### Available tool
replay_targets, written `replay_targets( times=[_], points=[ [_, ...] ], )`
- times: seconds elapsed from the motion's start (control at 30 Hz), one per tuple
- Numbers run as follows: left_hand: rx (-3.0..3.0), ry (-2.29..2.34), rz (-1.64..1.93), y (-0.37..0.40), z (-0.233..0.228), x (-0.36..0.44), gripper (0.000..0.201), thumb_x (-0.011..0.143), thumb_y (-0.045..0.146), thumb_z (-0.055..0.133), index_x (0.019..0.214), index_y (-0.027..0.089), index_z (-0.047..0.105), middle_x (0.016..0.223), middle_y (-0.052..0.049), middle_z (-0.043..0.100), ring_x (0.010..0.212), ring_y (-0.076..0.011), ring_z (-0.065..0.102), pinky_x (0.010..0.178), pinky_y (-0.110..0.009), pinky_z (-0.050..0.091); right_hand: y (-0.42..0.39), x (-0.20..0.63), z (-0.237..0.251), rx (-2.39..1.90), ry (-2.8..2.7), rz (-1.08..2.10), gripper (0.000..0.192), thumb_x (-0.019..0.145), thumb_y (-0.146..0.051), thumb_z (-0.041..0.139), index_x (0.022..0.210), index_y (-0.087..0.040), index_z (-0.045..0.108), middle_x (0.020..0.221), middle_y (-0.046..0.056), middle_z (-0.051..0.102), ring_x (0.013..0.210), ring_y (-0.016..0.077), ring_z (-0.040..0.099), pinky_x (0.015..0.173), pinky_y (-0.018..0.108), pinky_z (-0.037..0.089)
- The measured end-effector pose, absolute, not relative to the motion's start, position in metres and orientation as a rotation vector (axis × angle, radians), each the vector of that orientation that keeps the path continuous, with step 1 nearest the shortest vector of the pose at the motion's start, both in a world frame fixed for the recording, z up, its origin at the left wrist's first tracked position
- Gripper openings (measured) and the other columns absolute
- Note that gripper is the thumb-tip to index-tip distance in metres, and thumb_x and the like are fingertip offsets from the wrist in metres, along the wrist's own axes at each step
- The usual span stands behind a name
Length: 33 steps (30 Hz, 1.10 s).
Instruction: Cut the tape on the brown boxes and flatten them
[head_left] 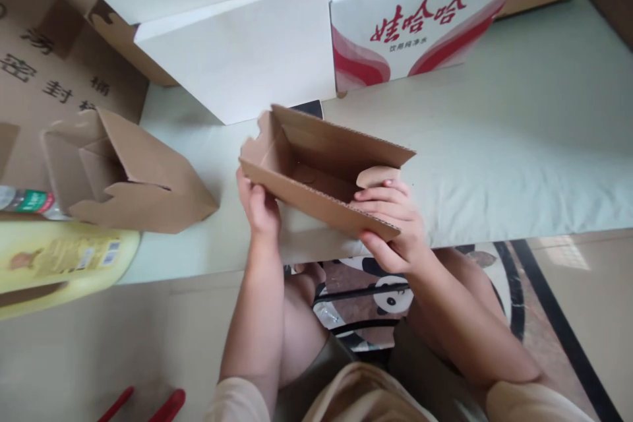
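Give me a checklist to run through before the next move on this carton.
1. Left hand grips the carton at its left end: ok.
2. Right hand holds the near wall, fingers over the edge: ok.
3. Carton open side up: ok.
4. Carton's bottom closed: cannot tell, mostly in shadow.
5. Second carton lies apart to the left, not touching: ok.
6. Bare table to the right of the carton: ok.

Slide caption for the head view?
Both hands, left hand and right hand, hold an open cardboard box over a pale table.
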State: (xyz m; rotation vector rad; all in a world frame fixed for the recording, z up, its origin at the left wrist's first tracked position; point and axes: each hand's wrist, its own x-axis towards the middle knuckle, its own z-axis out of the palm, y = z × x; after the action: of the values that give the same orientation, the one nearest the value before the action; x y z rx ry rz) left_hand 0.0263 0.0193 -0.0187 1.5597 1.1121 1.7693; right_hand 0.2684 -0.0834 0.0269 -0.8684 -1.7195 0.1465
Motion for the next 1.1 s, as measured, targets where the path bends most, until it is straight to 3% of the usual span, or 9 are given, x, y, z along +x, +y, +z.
replay_targets(
  times=[0.17,0.27,0.43,0.6,0.7,0.8,0.93,1.0,1.1],
  points=[
    [1.609,1.226,1.947,0.010,-0.004,0.031,0.072,0.087,0.078,0.042,0.132,0.027,0.063,0.134,-0.008,0.067,0.136,-0.0333,0.060,0.116,-0.046,0.048,-0.088,0.279,0.031,-0.781,-1.762,0.282,0.023,0.095,-0.033,0.052,0.090,-0.024,0.073,0.086,-0.001,0.082,0.087,0.0211,0.076,0.101,0.046,0.046],
    [1.665,1.194,1.985,0.002,0.000,0.037,0.061,0.092,0.068,0.042,0.123,0.024,0.071,0.127,-0.008,0.073,0.128,-0.0317,0.066,0.113,-0.047,0.051,-0.087,0.278,0.031,-0.784,-1.747,0.269,0.023,0.094,-0.032,0.051,0.080,-0.025,0.068,0.083,-0.002,0.081,0.085,0.0200,0.074,0.104,0.045,0.041],
    [1.745,1.055,2.003,-0.001,0.006,0.039,0.049,0.100,0.050,0.041,0.083,0.024,0.079,0.098,-0.004,0.080,0.102,-0.0244,0.076,0.108,-0.051,0.056,-0.085,0.267,0.027,-0.787,-1.744,0.200,0.017,0.091,-0.028,0.053,0.079,-0.026,0.065,0.081,-0.004,0.080,0.082,0.0202,0.071,0.104,0.045,0.040],
    [1.625,1.198,1.925,-0.003,0.005,0.036,0.060,0.102,0.060,0.040,0.074,0.023,0.077,0.090,-0.005,0.079,0.103,-0.0243,0.076,0.104,-0.047,0.058,-0.086,0.257,0.020,-0.814,-1.676,0.137,0.026,0.101,-0.034,0.044,0.091,-0.027,0.066,0.081,-0.003,0.077,0.082,0.0209,0.069,0.100,0.046,0.042],
    [1.535,1.281,1.838,-0.008,0.005,0.036,0.055,0.099,0.066,0.048,0.084,0.021,0.078,0.098,-0.007,0.080,0.103,-0.0247,0.076,0.095,-0.042,0.060,-0.087,0.252,0.012,-0.894,-1.592,0.154,0.032,0.103,-0.041,0.040,0.116,-0.028,0.067,0.093,0.001,0.077,0.091,0.0243,0.069,0.101,0.050,0.044],
    [1.458,1.284,1.805,-0.011,0.006,0.036,0.050,0.095,0.066,0.058,0.102,0.020,0.077,0.108,-0.008,0.080,0.097,-0.0228,0.076,0.086,-0.036,0.060,-0.087,0.247,0.004,-0.937,-1.506,0.147,0.044,0.100,-0.039,0.047,0.142,-0.028,0.056,0.109,0.005,0.072,0.099,0.0267,0.068,0.107,0.057,0.046],
    [1.469,1.260,1.779,-0.011,0.005,0.034,0.046,0.093,0.063,0.064,0.111,0.022,0.074,0.119,-0.009,0.079,0.107,-0.0239,0.075,0.093,-0.037,0.059,-0.088,0.243,0.000,-0.959,-1.411,0.104,0.047,0.096,-0.033,0.052,0.142,-0.028,0.057,0.127,0.010,0.061,0.119,0.0308,0.062,0.110,0.060,0.049],
    [1.501,1.256,1.778,-0.011,0.004,0.034,0.045,0.094,0.062,0.064,0.115,0.023,0.071,0.124,-0.009,0.077,0.113,-0.0243,0.074,0.100,-0.039,0.058,-0.089,0.245,0.001,-1.030,-1.345,0.168,0.047,0.094,-0.034,0.056,0.140,-0.030,0.058,0.144,0.010,0.053,0.138,0.0363,0.052,0.119,0.064,0.043],
    [1.555,1.239,1.778,-0.010,0.003,0.033,0.045,0.095,0.061,0.062,0.122,0.025,0.066,0.128,-0.009,0.075,0.121,-0.0250,0.072,0.109,-0.042,0.055,-0.089,0.254,0.003,-1.091,-1.315,0.355,0.064,0.089,-0.035,0.062,0.151,-0.035,0.048,0.172,0.003,0.029,0.163,0.0388,0.024,0.133,0.066,0.020]
  ],
)
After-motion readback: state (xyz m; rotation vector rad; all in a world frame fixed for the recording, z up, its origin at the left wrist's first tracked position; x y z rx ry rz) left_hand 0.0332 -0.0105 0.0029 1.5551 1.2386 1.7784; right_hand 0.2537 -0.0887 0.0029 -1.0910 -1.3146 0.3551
